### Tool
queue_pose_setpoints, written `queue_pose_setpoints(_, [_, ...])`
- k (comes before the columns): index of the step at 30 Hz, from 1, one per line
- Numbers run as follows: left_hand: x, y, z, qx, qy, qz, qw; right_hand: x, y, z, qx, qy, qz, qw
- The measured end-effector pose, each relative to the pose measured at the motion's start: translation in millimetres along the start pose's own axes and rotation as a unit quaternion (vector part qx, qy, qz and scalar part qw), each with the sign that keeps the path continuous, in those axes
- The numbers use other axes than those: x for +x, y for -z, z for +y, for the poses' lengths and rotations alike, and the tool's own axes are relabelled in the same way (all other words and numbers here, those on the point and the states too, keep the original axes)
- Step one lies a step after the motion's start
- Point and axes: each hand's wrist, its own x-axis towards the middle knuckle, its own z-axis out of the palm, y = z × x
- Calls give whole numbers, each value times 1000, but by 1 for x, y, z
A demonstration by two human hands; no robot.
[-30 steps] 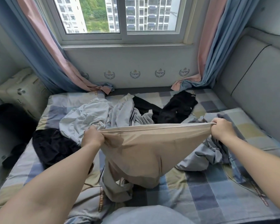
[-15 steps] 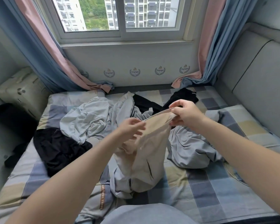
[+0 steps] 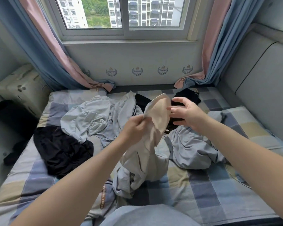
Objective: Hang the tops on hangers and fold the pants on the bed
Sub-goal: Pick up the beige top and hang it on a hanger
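Over the bed (image 3: 219, 193) | beige pants (image 3: 155, 115) hang bunched, legs crumpled below | left hand (image 3: 134, 128) fingers pinch waistband | right hand (image 3: 186, 111) fingers spread, holding nothing

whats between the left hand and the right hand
In the head view, the upper end of the beige pants, pinched by the left hand; the right hand is open beside it.

Daylit sliding window (image 3: 124, 15) in far wall, looks onto apartment blocks and trees; blue-and-pink curtains (image 3: 39, 46) hang at both sides, crest-printed wall panel (image 3: 137, 59) sits below sill, grey padded panel (image 3: 260, 82) lines right, pale pillow (image 3: 21, 88) lies left, checked bed (image 3: 211, 193) fills foreground.
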Motion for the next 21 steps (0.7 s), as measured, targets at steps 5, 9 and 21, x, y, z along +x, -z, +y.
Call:
queue_pose_setpoints(5, [5,10,41,-51,-12,51,997,-19,-16,38,-155,-30,-103,982])
queue_pose_setpoints(9, [2,9,70,-110,11,11,994,-33,-47,69,-249,-17,-156,956])
queue_pose_setpoints(21, [23,45,84,-284,78,167,941,-33,-38,56,-234,84,85,965])
